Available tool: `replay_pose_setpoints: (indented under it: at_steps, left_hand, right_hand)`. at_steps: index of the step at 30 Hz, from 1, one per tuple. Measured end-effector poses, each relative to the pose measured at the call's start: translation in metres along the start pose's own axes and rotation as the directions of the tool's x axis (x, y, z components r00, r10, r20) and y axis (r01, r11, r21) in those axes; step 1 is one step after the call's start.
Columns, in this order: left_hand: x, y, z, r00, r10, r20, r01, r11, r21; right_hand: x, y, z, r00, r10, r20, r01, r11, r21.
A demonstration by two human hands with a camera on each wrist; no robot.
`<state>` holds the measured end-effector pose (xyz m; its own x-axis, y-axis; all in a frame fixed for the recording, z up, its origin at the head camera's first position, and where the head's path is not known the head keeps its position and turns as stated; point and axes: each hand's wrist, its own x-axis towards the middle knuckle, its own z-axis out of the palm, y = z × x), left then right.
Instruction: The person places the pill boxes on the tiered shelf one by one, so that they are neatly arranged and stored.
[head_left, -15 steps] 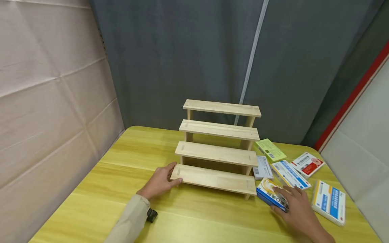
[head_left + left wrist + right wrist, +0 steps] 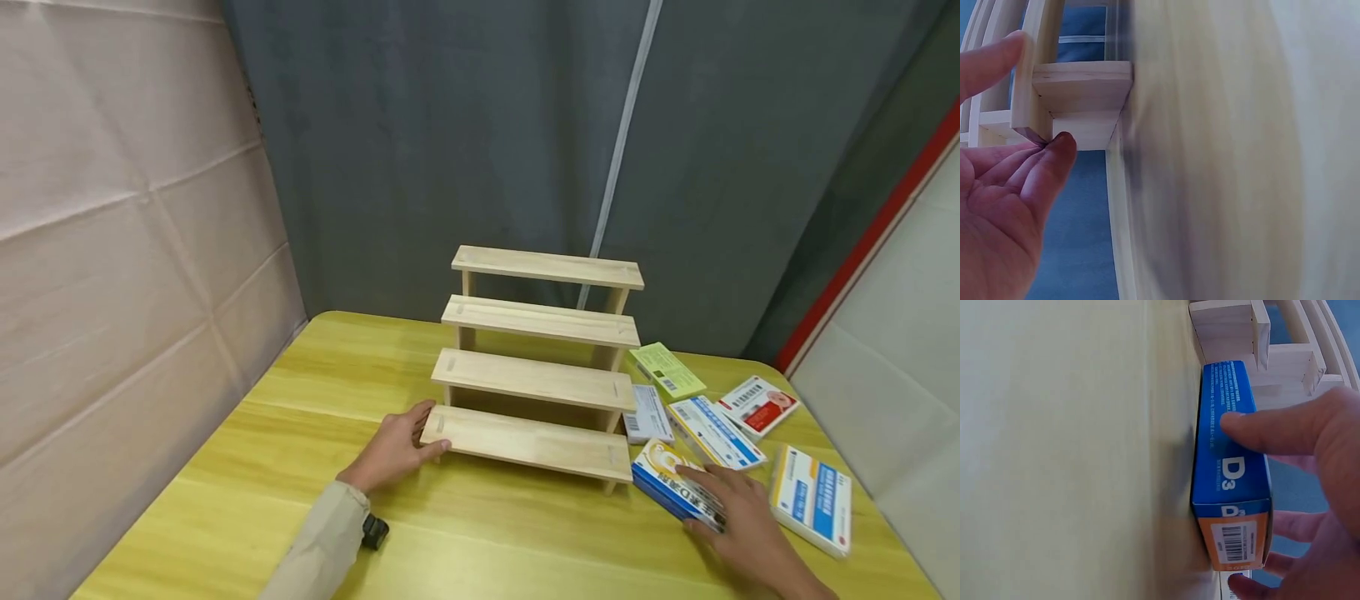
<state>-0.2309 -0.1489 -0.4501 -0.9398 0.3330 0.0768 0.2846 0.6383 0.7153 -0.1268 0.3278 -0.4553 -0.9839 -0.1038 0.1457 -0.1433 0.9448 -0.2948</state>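
In the head view a four-tier wooden step shelf [image 2: 536, 379] stands on the table. My left hand [image 2: 393, 450] grips the left end of its lowest board, thumb at the front edge; the left wrist view shows fingertips [image 2: 1063, 142] under the board's corner. At the shelf's right foot lies a blue, white and orange medicine box [image 2: 675, 482] marked D3. My right hand [image 2: 742, 517] straddles the box's right part, fingers over the top. In the right wrist view the thumb [image 2: 1272, 428] rests on its blue side [image 2: 1225, 469].
Right of the shelf lie several more flat boxes: a green one [image 2: 667, 371], a grey-white one [image 2: 647, 414], a red-and-white one [image 2: 759, 406], and blue-and-white ones [image 2: 716, 431] [image 2: 812, 500]. A dark curtain [image 2: 450, 150] hangs behind the table [image 2: 465, 542].
My right hand has shifted slightly to the right along the medicine box, so more of its top shows. The left hand and the shelf have stayed put.
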Motion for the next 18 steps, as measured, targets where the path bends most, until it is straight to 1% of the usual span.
replay_pose_setpoints:
  at_steps: [4,8,13,18]
  left_hand:
    - [0.0032,0.0030,-0.0024,1.000,0.001,-0.005,-0.001,1.000,-0.011]
    - [0.0061,0.0068,-0.0043,1.000,0.000,0.000,0.000,1.000,-0.003]
    - [0.0062,0.0080,-0.0041,1.000,-0.008,0.011,0.008,1.000,-0.008]
    - [0.0045,0.0066,-0.0037,1.000,0.011,0.015,-0.011,1.000,0.012]
  right_hand:
    - [0.0019,0.0026,0.0001,1.000,0.011,0.012,-0.012,1.000,0.022]
    - [0.0018,0.0041,-0.0003,1.000,0.020,0.004,-0.020,1.000,0.007]
    - [0.0019,0.0053,-0.0003,0.999,0.042,0.025,-0.042,0.999,-0.003]
    - [0.0041,0.0067,-0.0009,0.997,0.052,0.050,-0.052,0.999,-0.009]
